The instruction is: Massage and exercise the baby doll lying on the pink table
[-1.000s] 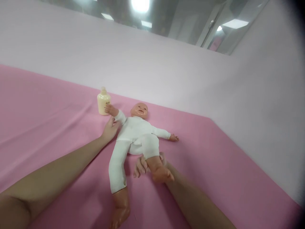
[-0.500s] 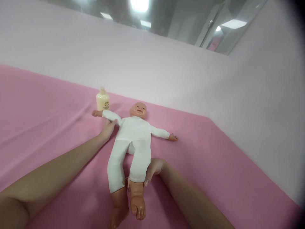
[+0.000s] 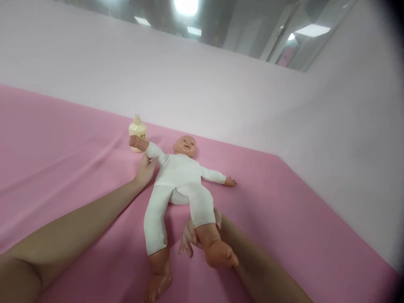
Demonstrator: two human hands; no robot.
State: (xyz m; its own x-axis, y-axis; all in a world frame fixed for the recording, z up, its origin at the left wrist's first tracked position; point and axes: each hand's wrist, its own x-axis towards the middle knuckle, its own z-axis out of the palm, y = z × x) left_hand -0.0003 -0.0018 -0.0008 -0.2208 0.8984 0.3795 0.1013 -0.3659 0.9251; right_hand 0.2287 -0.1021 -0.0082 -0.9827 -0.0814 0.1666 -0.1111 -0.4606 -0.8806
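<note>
Doll (image 3: pixel 178 170), one, dressed in a close-fitting white suit, laid on its back on the desk (image 3: pixel 268 214); bald head (image 3: pixel 185 146) at the far end, feet toward the wearer. One doll arm (image 3: pixel 154 151), at the left of the view, is raised clear of the desk; the other (image 3: pixel 213 175) stretches out toward the right. One leg (image 3: pixel 155 221) extends toward the near edge (a small brownish mark shows at its hem); the other leg (image 3: pixel 202 206) is bent outward, its bare foot (image 3: pixel 221 254) pointing right.

Left hand (image 3: pixel 146 171): set against the sleeve of the raised doll arm, near the shoulder; some fingers are lost behind the cloth, so whether it closes around the arm cannot be told.

Right hand (image 3: pixel 190 235): grasping the bent leg loosely from behind, fingers showing on one side, part of the hand on the other.

Bottle (image 3: pixel 138 126), one, cream-coloured, upright near the far edge of the desk, with a narrow top and a small printed label, the lettering too small to read. The doll's palm partly covers it from this viewpoint; contact cannot be told.

Desk: covered in pink, creased at the left. Beyond it, a pale wall (image 3: pixel 189 92), and above that a glassy panel (image 3: pixel 246 35) showing bright lights (image 3: pixel 186 6).
</note>
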